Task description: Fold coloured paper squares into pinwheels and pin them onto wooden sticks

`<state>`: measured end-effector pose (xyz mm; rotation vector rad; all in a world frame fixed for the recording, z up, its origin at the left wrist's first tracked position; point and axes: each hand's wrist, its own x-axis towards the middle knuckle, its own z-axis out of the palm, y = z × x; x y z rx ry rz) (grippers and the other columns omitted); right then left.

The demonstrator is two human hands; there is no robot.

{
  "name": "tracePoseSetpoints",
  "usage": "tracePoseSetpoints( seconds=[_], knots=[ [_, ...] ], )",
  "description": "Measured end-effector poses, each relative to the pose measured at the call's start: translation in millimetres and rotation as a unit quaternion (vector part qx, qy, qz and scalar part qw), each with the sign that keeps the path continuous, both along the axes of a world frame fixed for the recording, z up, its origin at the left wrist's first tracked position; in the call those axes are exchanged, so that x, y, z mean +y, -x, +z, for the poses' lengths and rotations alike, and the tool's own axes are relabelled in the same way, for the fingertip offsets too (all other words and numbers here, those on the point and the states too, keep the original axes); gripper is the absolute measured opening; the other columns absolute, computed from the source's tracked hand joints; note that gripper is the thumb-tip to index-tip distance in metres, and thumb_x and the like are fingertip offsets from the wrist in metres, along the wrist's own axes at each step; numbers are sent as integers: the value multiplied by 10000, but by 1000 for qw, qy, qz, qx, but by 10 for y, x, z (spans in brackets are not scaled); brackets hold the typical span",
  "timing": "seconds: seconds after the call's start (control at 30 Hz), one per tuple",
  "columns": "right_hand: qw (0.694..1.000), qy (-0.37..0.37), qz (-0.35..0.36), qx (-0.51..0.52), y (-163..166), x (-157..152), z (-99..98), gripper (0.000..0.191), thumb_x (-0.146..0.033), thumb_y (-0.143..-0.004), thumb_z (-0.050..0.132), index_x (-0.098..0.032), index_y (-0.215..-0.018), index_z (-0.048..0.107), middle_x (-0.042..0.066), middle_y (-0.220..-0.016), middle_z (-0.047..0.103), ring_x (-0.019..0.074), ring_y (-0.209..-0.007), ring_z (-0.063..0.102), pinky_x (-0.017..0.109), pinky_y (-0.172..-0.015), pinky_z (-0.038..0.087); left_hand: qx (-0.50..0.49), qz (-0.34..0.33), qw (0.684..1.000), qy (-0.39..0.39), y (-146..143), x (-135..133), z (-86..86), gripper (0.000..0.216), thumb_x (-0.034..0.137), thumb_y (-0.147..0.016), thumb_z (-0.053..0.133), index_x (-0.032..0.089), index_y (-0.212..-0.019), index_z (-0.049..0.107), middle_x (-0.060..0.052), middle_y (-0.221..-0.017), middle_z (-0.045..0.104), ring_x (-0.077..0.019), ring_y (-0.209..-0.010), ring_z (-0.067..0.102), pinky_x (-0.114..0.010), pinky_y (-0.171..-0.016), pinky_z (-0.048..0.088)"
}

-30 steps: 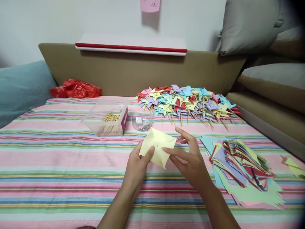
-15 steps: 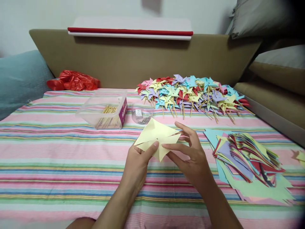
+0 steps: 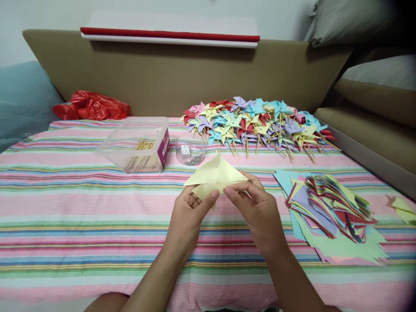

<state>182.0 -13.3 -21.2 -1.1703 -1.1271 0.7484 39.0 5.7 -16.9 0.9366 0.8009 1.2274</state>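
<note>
A pale yellow sheet of paper, with slits cut in from its corners, is held up between both hands over the striped cloth. My left hand grips its lower left, thumb on the front and fingers behind. My right hand pinches the lower right part, its thumb close to the left thumb at the paper's middle. The lower part of the paper is partly hidden by the fingers. Beyond it stands a round clear tub with small metal pieces inside.
Left of the tub is a clear plastic box of wooden sticks. Finished paper pinwheels are heaped at the back right. Cut coloured papers lie at the right on larger sheets. A red plastic bag sits at the far left.
My right hand has closed from spread fingers to a pinch beside the left thumb. The paper's lower part has turned, and its bottom point is mostly out of sight. The view has shifted slightly.
</note>
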Motion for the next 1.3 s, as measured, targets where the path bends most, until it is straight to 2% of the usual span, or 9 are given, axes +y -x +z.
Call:
tracePoseSetpoints(
  seconds=[0.1, 0.23, 0.6, 0.87, 0.97, 1.03, 1.13, 1.23, 1.3],
  knots=[
    [999, 21, -3, 39, 36, -6, 14, 106, -328, -789, 785, -225, -804, 767, 88, -1242, 608, 244, -1082, 659, 369, -879, 604, -2, 0, 1000, -2, -22, 5, -5, 281, 245, -800, 798, 172, -1053, 702, -43, -982, 761, -178, -923, 674, -264, -834, 504],
    [998, 40, -8, 56, 68, -20, 35, 132, -342, -766, 800, -218, -792, 761, 79, -1233, 608, 226, -1020, 673, 374, -871, 603, 7, 21, 1000, 14, -13, 9, -3, 248, 269, -766, 829, 173, -964, 715, 7, -783, 716, -121, -718, 618, -216, -668, 468],
    [997, 38, -4, 69, 82, -27, 45, 89, -325, -768, 810, -239, -785, 790, 63, -1221, 586, 233, -1080, 652, 343, -856, 594, 31, 10, 999, -2, 12, 6, -3, 202, 300, -807, 806, 181, -947, 721, 12, -818, 699, -92, -738, 581, -190, -665, 454],
    [996, 39, 2, 76, 111, -39, 36, 122, -332, -749, 828, -224, -765, 774, 63, -1207, 586, 209, -1030, 649, 333, -837, 580, 51, 28, 998, -9, -1, -15, 47, 201, 301, -802, 809, 178, -945, 741, 39, -702, 649, -75, -662, 541, -166, -606, 436],
    [988, 26, -15, 149, 97, -34, 59, 187, -372, -758, 827, -221, -753, 717, 48, -1188, 615, 201, -1029, 645, 328, -831, 560, 53, 36, 998, -9, 4, -7, 53, 195, 297, -805, 806, 189, -955, 744, 45, -692, 647, -67, -641, 530, -154, -597, 427],
    [977, 24, -31, 211, 44, -35, 97, 230, -446, -796, 789, -238, -828, 696, 34, -1108, 661, 198, -1011, 649, 330, -821, 547, 53, 32, 998, -12, 30, 5, 60, 177, 295, -806, 804, 196, -939, 742, 38, -724, 665, -72, -656, 544, -155, -600, 427],
    [971, 74, 36, 225, -87, -52, 168, 314, -520, -854, 709, -242, -998, 719, 44, -1020, 706, 210, -981, 657, 343, -827, 534, 61, -10, 998, -19, 94, 19, 95, 134, 283, -808, 798, 199, -893, 736, 41, -689, 641, -73, -614, 529, -163, -573, 416],
    [962, 141, 149, 182, -200, -81, 204, 310, -463, -850, 736, -233, -1058, 752, 56, -1081, 723, 223, -1023, 655, 337, -862, 520, 84, -63, 994, -20, 146, 24, 155, 118, 257, -799, 802, 195, -875, 737, 61, -579, 560, -64, -513, 455, -173, -527, 390],
    [959, 154, 181, 154, -231, -99, 196, 271, -404, -826, 776, -248, -1048, 768, 48, -1122, 724, 216, -1026, 657, 316, -845, 522, 98, -93, 991, -14, 159, 24, 189, 142, 237, -788, 807, 192, -906, 743, 60, -572, 559, -62, -484, 430, -180, -511, 383]
  ],
)
